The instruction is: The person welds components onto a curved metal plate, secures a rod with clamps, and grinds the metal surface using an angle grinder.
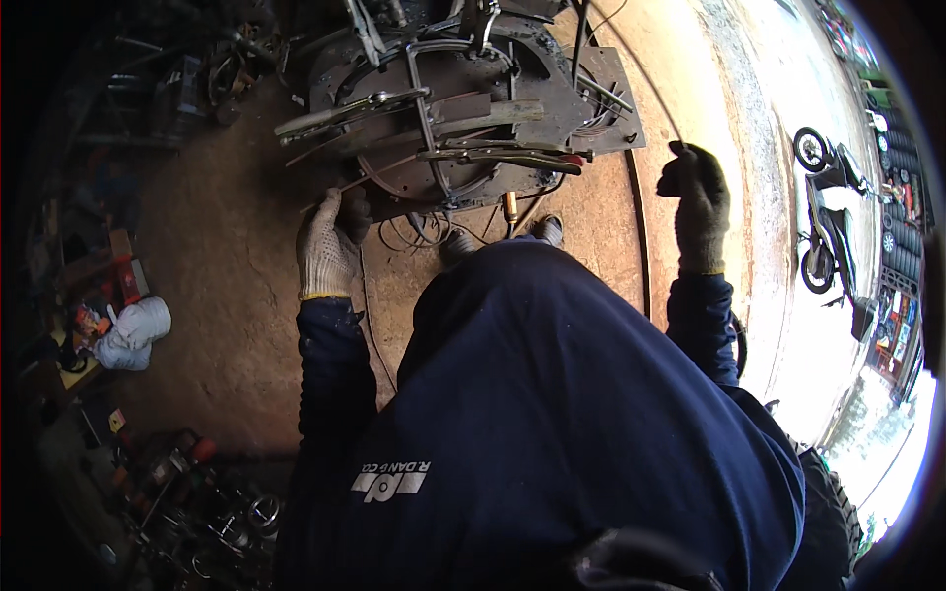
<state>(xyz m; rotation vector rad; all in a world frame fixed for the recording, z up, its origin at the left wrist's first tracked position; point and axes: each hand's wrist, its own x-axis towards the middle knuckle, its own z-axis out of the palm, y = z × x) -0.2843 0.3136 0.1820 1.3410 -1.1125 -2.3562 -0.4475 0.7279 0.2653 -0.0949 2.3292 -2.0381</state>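
My left hand, in a pale knitted glove with a yellow cuff, is at the near left edge of a dark metal workpiece. Its thumb and fingers close on a thin metal rod that slants up over the workpiece. Off to the right, my right hand, gloved the same way, has its fingers curled round the end of a long thin rod. That rod runs up and left past the workpiece. Locking pliers and a second clamp with long handles lie across a round steel frame.
A yellowish-handled tool and loose cables are just below the workpiece, near my feet. A dark hose runs along the brown floor. White cloth and metal parts lie at left. A motorcycle stands outside at right.
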